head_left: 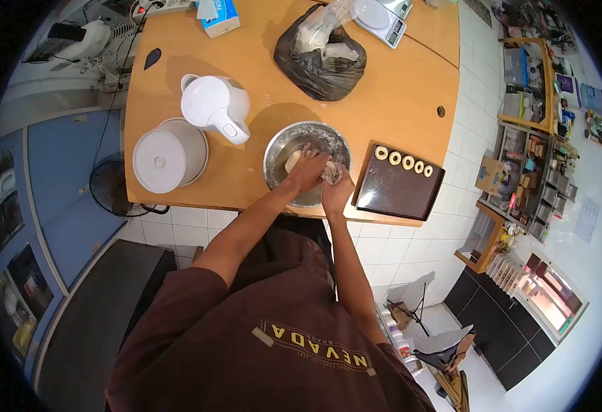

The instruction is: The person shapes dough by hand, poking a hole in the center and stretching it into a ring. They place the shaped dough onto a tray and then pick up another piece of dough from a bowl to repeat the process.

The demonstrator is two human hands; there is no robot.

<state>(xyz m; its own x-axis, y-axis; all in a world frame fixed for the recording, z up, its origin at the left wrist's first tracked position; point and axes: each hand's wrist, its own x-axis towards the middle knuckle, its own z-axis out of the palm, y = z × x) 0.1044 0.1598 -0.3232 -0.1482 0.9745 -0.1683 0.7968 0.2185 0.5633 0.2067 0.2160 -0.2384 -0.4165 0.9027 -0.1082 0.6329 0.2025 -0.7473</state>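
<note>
A metal bowl [271, 167] dusted with white stands near the table's front edge, with a pale lump of dough [292, 161] inside at its left. Over the bowl, my left hand [306, 172] is beside the dough, its fingers curled; what they grip is hidden. My right hand [338, 192] is closed at the bowl's right rim, around a small whitish, wrinkled thing [331, 172] that looks like thin plastic. Both hands meet at this thing. Right of the bowl, a dark tray [397, 189] carries several pale dough rings [408, 163] in a row along its far side.
White jug [208, 101] and round lidded container [160, 161] stand left of the bowl. Behind it are a black plastic bag [321, 75] with a clear bag inside and a white scale [378, 19]. A blue box [220, 19] sits at the far left. Shelves [520, 172] stand at right.
</note>
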